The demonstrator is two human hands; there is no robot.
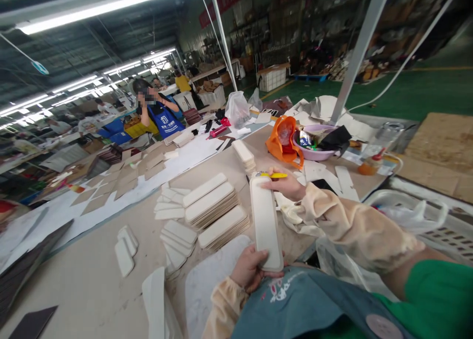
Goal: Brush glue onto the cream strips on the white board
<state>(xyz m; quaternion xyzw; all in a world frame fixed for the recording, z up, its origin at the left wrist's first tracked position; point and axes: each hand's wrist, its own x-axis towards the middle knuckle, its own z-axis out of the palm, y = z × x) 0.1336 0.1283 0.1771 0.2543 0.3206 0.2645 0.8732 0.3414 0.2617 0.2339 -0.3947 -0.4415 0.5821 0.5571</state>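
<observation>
My left hand [250, 268] grips the near end of a long white rounded panel [265, 220], held lengthwise away from me. At the panel's far end, my right hand [287, 184] holds a yellow pen-like tool [274, 175] with its fingers against the panel's edge. Both arms wear beige sleeve covers. Three stacks of similar white panels [212, 208] lie on the table just left of the held one. Loose smaller white pieces [125, 248] are scattered further left.
A pink bowl [312, 152] of odds and ends, an orange bag [283, 142] and a bottle [369, 164] stand at the back right. A white basket [424, 216] sits at my right. Across the table a person in a blue apron [162, 115] works among brown card pieces [125, 176].
</observation>
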